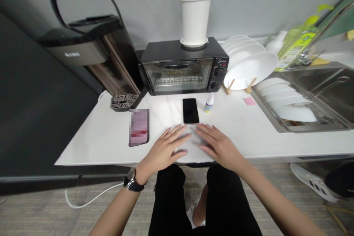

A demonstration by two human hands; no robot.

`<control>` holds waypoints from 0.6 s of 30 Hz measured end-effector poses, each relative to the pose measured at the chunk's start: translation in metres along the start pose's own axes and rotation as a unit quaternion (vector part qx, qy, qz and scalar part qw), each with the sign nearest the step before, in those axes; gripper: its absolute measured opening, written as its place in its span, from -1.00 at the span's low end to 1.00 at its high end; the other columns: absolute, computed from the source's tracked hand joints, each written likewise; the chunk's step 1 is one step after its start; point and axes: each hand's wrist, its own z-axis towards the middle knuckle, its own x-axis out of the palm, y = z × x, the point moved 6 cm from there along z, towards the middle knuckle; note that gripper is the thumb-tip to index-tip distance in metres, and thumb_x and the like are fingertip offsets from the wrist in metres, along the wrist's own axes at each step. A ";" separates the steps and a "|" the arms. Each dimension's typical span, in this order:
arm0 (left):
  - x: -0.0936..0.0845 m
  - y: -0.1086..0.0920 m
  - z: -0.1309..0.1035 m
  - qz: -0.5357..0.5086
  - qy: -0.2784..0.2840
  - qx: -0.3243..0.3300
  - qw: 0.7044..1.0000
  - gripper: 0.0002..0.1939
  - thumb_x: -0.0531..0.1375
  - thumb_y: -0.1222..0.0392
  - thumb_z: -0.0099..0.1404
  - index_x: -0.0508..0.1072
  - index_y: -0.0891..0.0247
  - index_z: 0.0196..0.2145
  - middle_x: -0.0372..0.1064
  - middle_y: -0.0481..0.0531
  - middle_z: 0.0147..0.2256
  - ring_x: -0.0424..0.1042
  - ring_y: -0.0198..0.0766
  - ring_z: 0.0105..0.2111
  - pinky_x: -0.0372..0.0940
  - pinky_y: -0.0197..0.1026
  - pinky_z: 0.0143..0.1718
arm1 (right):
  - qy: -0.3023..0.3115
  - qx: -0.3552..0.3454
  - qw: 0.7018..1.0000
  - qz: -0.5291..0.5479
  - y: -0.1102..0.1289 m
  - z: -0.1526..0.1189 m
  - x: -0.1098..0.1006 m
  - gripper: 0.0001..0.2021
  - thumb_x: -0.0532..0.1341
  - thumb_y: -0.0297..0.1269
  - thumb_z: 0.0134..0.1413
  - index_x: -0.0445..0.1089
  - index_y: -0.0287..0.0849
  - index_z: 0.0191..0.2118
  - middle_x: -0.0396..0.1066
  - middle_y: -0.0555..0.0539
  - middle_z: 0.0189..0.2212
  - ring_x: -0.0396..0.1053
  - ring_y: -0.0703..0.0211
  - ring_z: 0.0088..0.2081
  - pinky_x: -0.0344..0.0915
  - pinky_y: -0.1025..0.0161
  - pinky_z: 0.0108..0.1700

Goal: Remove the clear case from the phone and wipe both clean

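Observation:
My left hand [166, 147] lies on the white countertop [91, 140] with its fingers spread, holding nothing. A watch with a dark strap is on that wrist. To the right, my right hand [218, 145] rests on the same surface, fingers apart and nothing in it. Just beyond the fingertips, between the hands, lies a phone with a black screen [190, 110]. A small white bottle [209, 103] stands to the right of this phone. Left of my left hand is another phone [139, 127], its pinkish screen partly pixelated.
Behind stand a black toaster oven [179, 75] with a white utensil cup [195, 22] on top and a tall dispenser [110, 59]. Rightward are racked white plates [251, 68], a pink note [249, 101] and a sink [329, 92] with bowls. Another person's shoe [315, 182] shows at lower right.

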 end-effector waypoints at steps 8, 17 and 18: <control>0.001 0.010 0.007 0.023 0.039 -0.012 0.999 -0.32 0.02 -0.25 0.54 -0.01 -0.18 0.50 -0.22 -0.10 0.54 -0.14 -0.05 0.54 -0.08 0.24 0.51 | 0.043 0.001 0.999 -0.028 -0.019 0.014 0.014 -0.29 0.12 -0.07 0.49 -0.19 -0.01 0.57 0.03 -0.21 0.50 0.06 -0.18 0.49 0.11 -0.38 0.45; 0.000 0.016 0.004 0.050 0.051 0.000 0.997 -0.32 -0.04 -0.22 0.57 -0.11 -0.16 0.53 -0.34 -0.06 0.55 -0.26 -0.05 0.55 -0.17 0.28 0.52 | 0.058 0.000 0.998 -0.006 -0.017 0.003 0.002 -0.31 0.12 -0.01 0.47 -0.09 0.03 0.56 -0.07 -0.16 0.54 -0.05 -0.14 0.53 0.01 -0.33 0.49; 0.001 0.016 0.002 0.046 0.057 0.004 0.997 -0.32 -0.04 -0.22 0.57 -0.12 -0.17 0.53 -0.33 -0.06 0.55 -0.24 -0.05 0.55 -0.17 0.28 0.52 | 0.068 0.001 0.998 -0.005 -0.017 0.000 0.003 -0.30 0.12 0.00 0.47 -0.10 0.03 0.56 -0.06 -0.17 0.53 -0.04 -0.13 0.52 0.02 -0.33 0.49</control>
